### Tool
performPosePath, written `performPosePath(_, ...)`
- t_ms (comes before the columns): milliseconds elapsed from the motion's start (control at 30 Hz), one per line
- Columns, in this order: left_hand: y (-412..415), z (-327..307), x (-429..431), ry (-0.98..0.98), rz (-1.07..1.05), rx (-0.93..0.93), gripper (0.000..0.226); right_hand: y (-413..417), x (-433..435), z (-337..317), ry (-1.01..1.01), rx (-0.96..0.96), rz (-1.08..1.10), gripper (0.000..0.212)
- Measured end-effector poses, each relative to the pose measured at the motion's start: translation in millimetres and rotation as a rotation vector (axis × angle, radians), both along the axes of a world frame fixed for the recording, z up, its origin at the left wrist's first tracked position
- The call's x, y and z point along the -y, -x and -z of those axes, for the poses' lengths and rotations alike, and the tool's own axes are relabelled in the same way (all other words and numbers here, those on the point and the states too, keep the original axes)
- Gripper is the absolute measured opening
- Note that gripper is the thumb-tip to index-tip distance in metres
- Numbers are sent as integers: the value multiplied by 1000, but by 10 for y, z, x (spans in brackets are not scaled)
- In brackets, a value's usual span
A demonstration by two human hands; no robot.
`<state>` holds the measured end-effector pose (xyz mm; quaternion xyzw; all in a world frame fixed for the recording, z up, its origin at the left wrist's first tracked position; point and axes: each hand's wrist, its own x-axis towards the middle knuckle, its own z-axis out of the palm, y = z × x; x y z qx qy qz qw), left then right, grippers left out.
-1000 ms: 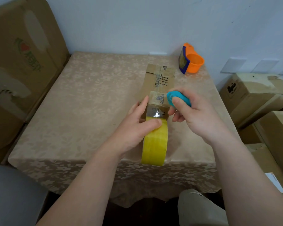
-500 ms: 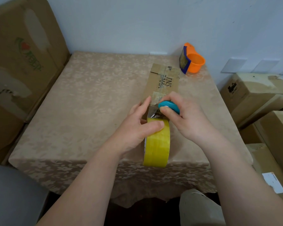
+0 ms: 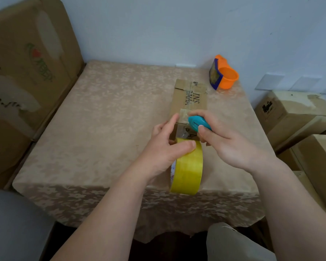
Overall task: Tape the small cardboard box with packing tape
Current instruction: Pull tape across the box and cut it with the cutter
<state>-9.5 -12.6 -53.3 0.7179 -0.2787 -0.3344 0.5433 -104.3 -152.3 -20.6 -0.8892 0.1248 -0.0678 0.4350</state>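
- Small cardboard box (image 3: 188,98) lies flat on the table (image 3: 111,119), right of centre, long axis running away from the person. Its near end is under both hands.
- Left hand (image 3: 164,147) grips the yellow tape roll (image 3: 188,172), which is held on edge just in front of that near end. The thumb is pressed across the roll's top. The forefinger is stretched straight, tip at the box's left edge; contact cannot be told.
- Right hand (image 3: 230,146) has its fingers curled tight round a teal cutter (image 3: 199,123), nose over the clear strip (image 3: 183,131) running from roll to box.
- Step in hand, as judged: severing the strip. Keep the roll pulled back so the strip stays taut. Cut square and close to the roll, then rub the free end down over the box's near edge.
- Risks: slack tape folds onto itself; the blade works close to the left forefinger.
- Orange dispenser (image 3: 225,76) stands beyond the box, apart from it.
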Motion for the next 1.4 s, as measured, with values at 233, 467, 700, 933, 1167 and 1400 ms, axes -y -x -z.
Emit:
performPosePath(233,3,-14,-2,-20,7,-19,88,5,49,-26,42,27,67,32)
performPosePath(467,1,-10,12,-29,14,-29,90,2,19,-57,325,72,71,24)
performPosePath(700,-8,-19,21,-47,30,-32,92,-107,15,-27,535,39,10,16)
performPosePath(933,-21,-15,36,-27,34,-54,90,-216,47,-57,608,-63,-97,15)
performPosePath(1167,-22,-33,38,-35,30,-54,88,-272,57,-81,683,-94,-117,15)
performPosePath(1400,-23,-28,52,-22,25,-63,87,-342,59,-148,805,-162,-211,20)
